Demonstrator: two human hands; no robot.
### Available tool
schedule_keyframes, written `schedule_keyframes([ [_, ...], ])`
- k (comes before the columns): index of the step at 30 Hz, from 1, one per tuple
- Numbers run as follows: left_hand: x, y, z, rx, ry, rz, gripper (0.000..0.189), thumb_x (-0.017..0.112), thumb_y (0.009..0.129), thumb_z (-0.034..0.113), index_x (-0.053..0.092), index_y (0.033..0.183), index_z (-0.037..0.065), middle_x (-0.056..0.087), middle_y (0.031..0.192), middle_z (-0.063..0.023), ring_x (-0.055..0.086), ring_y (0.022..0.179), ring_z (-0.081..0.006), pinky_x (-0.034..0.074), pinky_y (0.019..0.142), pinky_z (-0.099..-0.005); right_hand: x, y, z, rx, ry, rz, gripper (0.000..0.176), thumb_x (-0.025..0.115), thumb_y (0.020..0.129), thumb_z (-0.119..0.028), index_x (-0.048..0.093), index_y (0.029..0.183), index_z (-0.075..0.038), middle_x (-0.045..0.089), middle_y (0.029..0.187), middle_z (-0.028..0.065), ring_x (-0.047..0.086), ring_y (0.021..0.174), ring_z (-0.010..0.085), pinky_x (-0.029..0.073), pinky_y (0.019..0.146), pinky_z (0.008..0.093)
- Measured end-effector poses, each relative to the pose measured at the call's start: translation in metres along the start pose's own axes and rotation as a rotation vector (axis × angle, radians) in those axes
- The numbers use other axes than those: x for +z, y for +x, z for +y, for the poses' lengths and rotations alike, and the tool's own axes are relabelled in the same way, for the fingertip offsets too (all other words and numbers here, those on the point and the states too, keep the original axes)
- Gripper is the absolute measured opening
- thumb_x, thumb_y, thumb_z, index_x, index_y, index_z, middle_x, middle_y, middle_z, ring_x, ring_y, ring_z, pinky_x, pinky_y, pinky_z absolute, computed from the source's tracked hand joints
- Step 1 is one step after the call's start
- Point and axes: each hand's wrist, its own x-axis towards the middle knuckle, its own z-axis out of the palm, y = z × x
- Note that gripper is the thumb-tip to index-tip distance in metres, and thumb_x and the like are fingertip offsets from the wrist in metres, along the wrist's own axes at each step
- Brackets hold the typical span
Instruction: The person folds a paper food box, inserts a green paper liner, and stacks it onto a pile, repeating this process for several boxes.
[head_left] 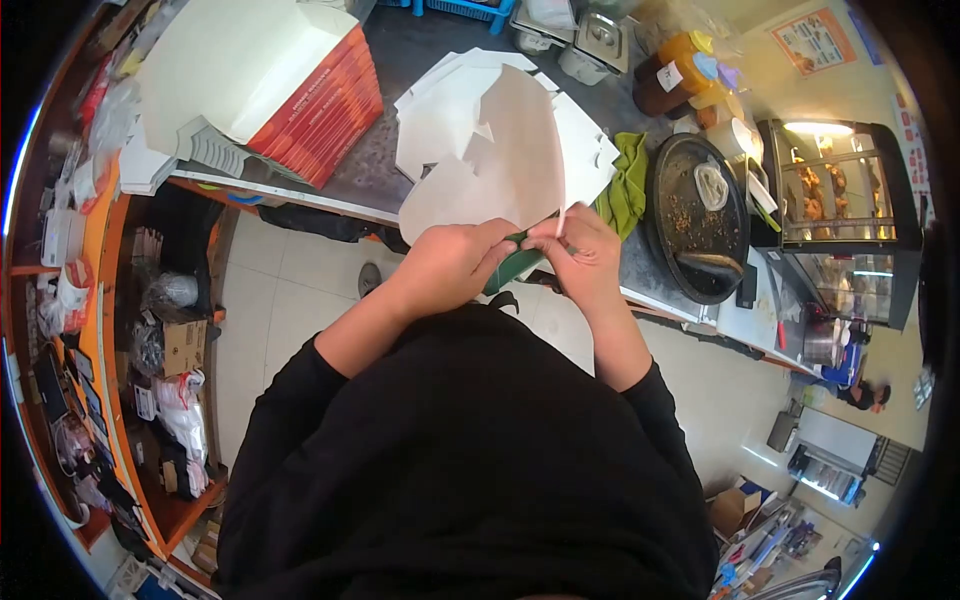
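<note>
A curved paper carton (525, 150), pale inside and green outside, stands between my hands at the counter's front edge. My left hand (440, 262) is closed on its near edge, thumb and fingers pinching the green part. Close beside it, my right hand (588, 252) pinches the same edge. The exact fold under my fingertips is hidden. Flat white carton blanks (450, 90) lie on the counter beneath and behind the held carton. To the left stands a nested stack of red cartons (325, 110) with white insides.
A green cloth (627, 180) and a round black tray (690, 240) lie right of the blanks. Sauce bottles (675, 85) and metal containers (598, 48) stand behind. A lit food warmer (840, 185) is at far right, orange shelving (110, 330) at left. A person (865, 395) is in the distance.
</note>
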Motion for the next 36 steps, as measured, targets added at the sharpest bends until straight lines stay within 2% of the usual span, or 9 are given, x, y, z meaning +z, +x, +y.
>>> schedule_keyframes([
  [2, -0.01, 0.004, 0.015, -0.081, -0.026, 0.035, 0.017, 0.057, 0.094, 0.019, 0.061, 0.106, 0.008, 0.066, 0.075, -0.0145, 0.064, 0.069, -0.0351, 0.05, 0.061, -0.0419, 0.009, 0.006, -0.012, -0.107, -0.041, 0.214, 0.023, 0.077, 0.073, -0.003, 0.067, 0.093, -0.001, 0.058, 0.091, 0.0075, 0.056, 0.069, 0.016, 0.046, 0.067, 0.0258],
  [4, -0.019, 0.008, 0.02, -0.047, 0.05, 0.068, 0.018, 0.058, 0.093, 0.02, 0.063, 0.107, 0.009, 0.067, 0.077, -0.0141, 0.065, 0.071, -0.0341, 0.051, 0.061, -0.0403, 0.027, -0.003, -0.008, 0.213, 0.245, 0.489, 0.064, 0.078, 0.081, -0.014, 0.043, 0.134, -0.003, 0.052, 0.114, 0.0075, 0.054, 0.092, 0.0148, 0.044, 0.078, 0.0258],
  [7, -0.026, 0.013, 0.014, 0.107, 0.26, 0.019, 0.02, 0.062, 0.09, 0.019, 0.063, 0.109, 0.011, 0.066, 0.076, -0.0129, 0.065, 0.069, -0.0329, 0.051, 0.062, -0.0422, 0.036, -0.004, -0.03, 0.658, 0.98, 0.329, 0.069, 0.065, 0.093, -0.023, 0.023, 0.145, -0.006, 0.052, 0.124, 0.0119, 0.056, 0.108, 0.022, 0.051, 0.085, 0.0347],
  [8, -0.033, 0.015, 0.018, 0.042, 0.279, -0.221, 0.024, 0.066, 0.086, 0.017, 0.063, 0.109, 0.011, 0.067, 0.085, -0.0134, 0.064, 0.077, -0.0333, 0.052, 0.069, -0.0423, 0.04, -0.001, -0.04, 0.627, 1.089, 0.193, 0.062, 0.061, 0.094, -0.029, 0.029, 0.144, -0.01, 0.05, 0.131, 0.0091, 0.055, 0.113, 0.0226, 0.053, 0.084, 0.0384],
  [16, -0.132, 0.04, -0.003, 0.305, 0.646, 0.443, 0.036, 0.068, 0.08, 0.01, 0.066, 0.116, 0.01, 0.056, 0.121, -0.0087, 0.053, 0.107, -0.0314, 0.042, 0.089, -0.0456, 0.047, -0.025, -0.001, 0.472, 0.565, 0.265, 0.064, 0.072, 0.079, -0.021, 0.04, 0.132, -0.006, 0.055, 0.114, 0.0054, 0.054, 0.103, 0.0159, 0.045, 0.087, 0.0295],
  [21, -0.138, 0.031, -0.02, 0.285, 0.638, 0.346, 0.017, 0.065, 0.086, 0.008, 0.063, 0.103, 0.004, 0.062, 0.105, -0.0106, 0.059, 0.092, -0.0301, 0.047, 0.08, -0.0383, 0.037, -0.045, -0.018, 0.532, 0.853, 0.238, 0.071, 0.065, 0.074, -0.026, 0.038, 0.134, -0.001, 0.046, 0.125, 0.0085, 0.046, 0.119, 0.0203, 0.038, 0.1, 0.0338],
  [25, -0.109, 0.01, -0.013, -0.249, 0.124, 0.226, 0.008, 0.061, 0.092, 0.006, 0.057, 0.086, 0.002, 0.057, 0.066, -0.0069, 0.055, 0.06, -0.0185, 0.044, 0.061, -0.0285, 0.03, -0.059, -0.014, 0.583, 0.754, 0.214, 0.076, 0.064, 0.075, -0.028, 0.034, 0.139, 0.0, 0.041, 0.13, 0.0094, 0.043, 0.123, 0.0212, 0.035, 0.104, 0.0338],
  [33, -0.017, -0.051, -0.052, -0.498, -0.206, 0.253, 0.012, 0.065, 0.089, 0.01, 0.066, 0.092, -0.002, 0.058, 0.066, -0.0131, 0.051, 0.06, -0.008, 0.042, 0.055, -0.0293, -0.006, -0.07, -0.006, 0.684, 0.703, 0.075, 0.066, 0.059, 0.082, -0.019, 0.033, 0.14, -0.001, 0.043, 0.129, 0.0102, 0.043, 0.123, 0.0202, 0.035, 0.104, 0.0324],
  [36, 0.004, -0.057, -0.067, -0.287, 0.007, 0.271, 0.022, 0.068, 0.088, 0.013, 0.066, 0.104, -0.002, 0.065, 0.081, -0.0147, 0.061, 0.072, -0.0107, 0.049, 0.064, -0.0286, -0.017, -0.062, -0.001, 0.665, 0.566, 0.039, 0.065, 0.053, 0.085, -0.014, 0.033, 0.144, -0.001, 0.05, 0.134, 0.0146, 0.05, 0.121, 0.0245, 0.041, 0.1, 0.0357],
])
